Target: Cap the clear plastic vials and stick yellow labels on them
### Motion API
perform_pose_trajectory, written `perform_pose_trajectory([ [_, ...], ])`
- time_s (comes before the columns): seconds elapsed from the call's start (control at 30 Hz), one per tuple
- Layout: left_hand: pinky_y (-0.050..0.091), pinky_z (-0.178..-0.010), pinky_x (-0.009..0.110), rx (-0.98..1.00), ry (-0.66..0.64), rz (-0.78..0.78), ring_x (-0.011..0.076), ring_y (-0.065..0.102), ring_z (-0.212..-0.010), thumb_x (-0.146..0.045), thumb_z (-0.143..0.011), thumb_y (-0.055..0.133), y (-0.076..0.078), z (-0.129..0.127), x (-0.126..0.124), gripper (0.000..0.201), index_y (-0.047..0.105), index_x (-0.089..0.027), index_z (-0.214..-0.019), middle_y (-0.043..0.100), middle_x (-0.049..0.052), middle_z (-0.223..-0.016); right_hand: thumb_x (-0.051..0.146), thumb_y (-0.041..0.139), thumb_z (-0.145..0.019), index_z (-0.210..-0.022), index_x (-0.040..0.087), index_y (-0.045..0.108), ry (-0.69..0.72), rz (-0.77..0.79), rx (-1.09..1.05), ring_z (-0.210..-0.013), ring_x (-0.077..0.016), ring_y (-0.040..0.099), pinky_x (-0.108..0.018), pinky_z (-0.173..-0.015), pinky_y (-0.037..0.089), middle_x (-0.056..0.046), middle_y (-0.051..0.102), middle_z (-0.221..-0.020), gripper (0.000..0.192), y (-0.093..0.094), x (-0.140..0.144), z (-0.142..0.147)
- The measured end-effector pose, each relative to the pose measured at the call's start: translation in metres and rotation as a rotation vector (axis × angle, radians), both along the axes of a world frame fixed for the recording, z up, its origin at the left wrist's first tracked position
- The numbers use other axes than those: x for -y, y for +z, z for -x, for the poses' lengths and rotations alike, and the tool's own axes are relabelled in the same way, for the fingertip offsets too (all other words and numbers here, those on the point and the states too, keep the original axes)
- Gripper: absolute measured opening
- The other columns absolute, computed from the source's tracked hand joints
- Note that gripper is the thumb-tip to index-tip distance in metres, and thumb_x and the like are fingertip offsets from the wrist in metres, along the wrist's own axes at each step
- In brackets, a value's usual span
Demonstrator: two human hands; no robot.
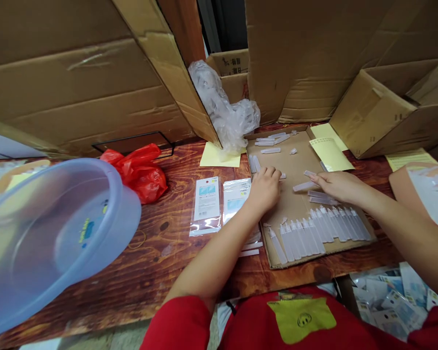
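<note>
My left hand [267, 188] is curled down over the left side of a shallow cardboard tray [288, 206]. A translucent end pokes out beside its fingers; what they hold is hidden. Between the thumb and fingers of my right hand [334, 184] is a small translucent plastic tube [309, 173]. Another tube [303, 186] lies just under those fingertips, with a few loose ones [321, 197] close by. Along the tray's near edge, several nozzle-tipped tubes [301, 238] lie side by side in a row. More loose tubes [272, 141] are at the far end.
Left of the tray lie printed clear packets [206, 204] and a yellow paper [221, 156]. A large blue plastic basin [127, 214] and a red plastic bag [142, 172] are farther left. Cardboard boxes [379, 112] stand behind. Packed packets [390, 296] fill a container below the table edge.
</note>
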State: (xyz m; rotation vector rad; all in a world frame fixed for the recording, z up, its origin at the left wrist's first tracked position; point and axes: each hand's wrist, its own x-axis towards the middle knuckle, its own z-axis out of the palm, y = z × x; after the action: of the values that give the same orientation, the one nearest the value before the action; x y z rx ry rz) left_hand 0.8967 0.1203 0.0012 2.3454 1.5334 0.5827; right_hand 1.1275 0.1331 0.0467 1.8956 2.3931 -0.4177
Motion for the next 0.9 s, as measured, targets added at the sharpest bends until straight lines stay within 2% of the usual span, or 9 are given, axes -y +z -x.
perform_pose_trajectory([
  [0.1,0.045,-0.093,0.046,-0.096,-0.018,0.065,0.0326,0.057,-0.114,-0.008,-0.090,0.051,-0.004,-0.009,-0.021,0.021,0.067,-0.013,-0.103,0.065,0.018,-0.116,0.054,0.038,-0.100,-0.107,0.010,0.071,0.062,-0.189,0.253,-0.091,-0.0309,0.064,-0.037,-0.074,0.044,-0.020,0.069,-0.101,0.055,0.005,0.007,0.008],
  [0.17,0.046,-0.093,0.045,-0.070,-0.011,0.082,0.0314,0.061,-0.109,-0.006,-0.087,0.054,-0.005,-0.010,-0.028,0.017,0.068,-0.013,-0.093,0.068,0.018,-0.107,0.043,0.045,-0.100,-0.107,0.011,0.070,0.289,-0.255,0.215,-0.098,-0.0310,0.062,-0.039,-0.082,0.043,-0.019,0.067,-0.105,0.041,0.002,0.017,0.021],
  [0.27,0.050,-0.091,0.040,0.008,0.045,0.071,0.0263,0.065,-0.101,-0.009,-0.087,0.056,0.001,-0.001,-0.024,0.015,0.065,-0.014,-0.098,0.069,0.016,-0.107,0.016,0.052,-0.094,-0.107,0.018,0.072,0.718,-0.077,0.020,-0.098,-0.0234,0.061,-0.034,-0.083,0.043,-0.012,0.067,-0.105,0.023,-0.013,0.034,0.041],
  [0.33,0.054,-0.083,0.035,0.268,0.117,0.115,0.0213,0.068,-0.092,-0.015,-0.089,0.057,0.005,0.011,-0.014,0.015,0.061,-0.016,-0.103,0.069,0.011,-0.104,0.008,0.053,-0.092,-0.110,0.019,0.072,0.865,0.018,-0.053,-0.097,-0.0207,0.061,-0.031,-0.080,0.045,-0.009,0.068,-0.105,0.029,-0.027,0.043,0.051],
  [0.43,0.056,-0.068,0.029,0.992,0.183,0.374,0.0173,0.071,-0.079,-0.025,-0.081,0.071,0.009,0.031,0.011,0.023,0.059,-0.018,-0.099,0.069,0.005,-0.096,0.007,0.051,-0.093,-0.103,0.016,0.073,0.902,0.016,-0.079,-0.093,-0.0205,0.062,-0.031,-0.078,0.047,-0.009,0.069,-0.099,0.025,-0.045,0.050,0.060],
  [0.5,0.056,-0.062,0.026,1.339,0.197,0.560,0.0165,0.072,-0.075,-0.029,-0.070,0.082,0.009,0.039,0.029,0.038,0.064,-0.017,-0.100,0.070,0.003,-0.092,0.007,0.052,-0.091,-0.094,0.014,0.072,0.879,-0.020,-0.105,-0.090,-0.0207,0.062,-0.032,-0.077,0.048,-0.010,0.069,-0.094,0.022,-0.050,0.049,0.062],
  [0.6,0.053,-0.057,0.020,1.551,0.266,0.688,0.0153,0.072,-0.073,-0.031,-0.062,0.090,0.004,0.045,0.049,0.047,0.071,-0.015,-0.102,0.072,0.003,-0.082,0.007,0.056,-0.084,-0.087,0.013,0.069,0.786,-0.095,-0.191,-0.083,-0.0206,0.062,-0.033,-0.075,0.050,-0.011,0.069,-0.089,0.015,-0.046,0.042,0.061],
  [0.77,0.053,-0.054,0.020,1.649,0.300,0.693,0.0175,0.074,-0.074,-0.036,-0.061,0.093,-0.003,0.043,0.060,0.045,0.075,-0.014,-0.096,0.078,0.007,-0.083,0.024,0.063,-0.088,-0.100,0.018,0.070,0.161,-0.229,-1.025,-0.072,-0.0158,0.068,-0.029,-0.065,0.055,-0.005,0.073,-0.085,0.015,-0.024,0.038,0.061],
  [0.9,0.057,-0.056,0.022,1.621,0.235,0.698,0.0198,0.076,-0.077,-0.042,-0.064,0.092,-0.001,0.041,0.063,0.047,0.073,-0.015,-0.097,0.080,0.010,-0.093,0.033,0.074,-0.085,-0.106,0.022,0.073,-0.111,-0.164,-1.435,-0.085,-0.0166,0.075,-0.029,-0.074,0.060,-0.004,0.078,-0.092,0.024,-0.014,0.045,0.076],
])
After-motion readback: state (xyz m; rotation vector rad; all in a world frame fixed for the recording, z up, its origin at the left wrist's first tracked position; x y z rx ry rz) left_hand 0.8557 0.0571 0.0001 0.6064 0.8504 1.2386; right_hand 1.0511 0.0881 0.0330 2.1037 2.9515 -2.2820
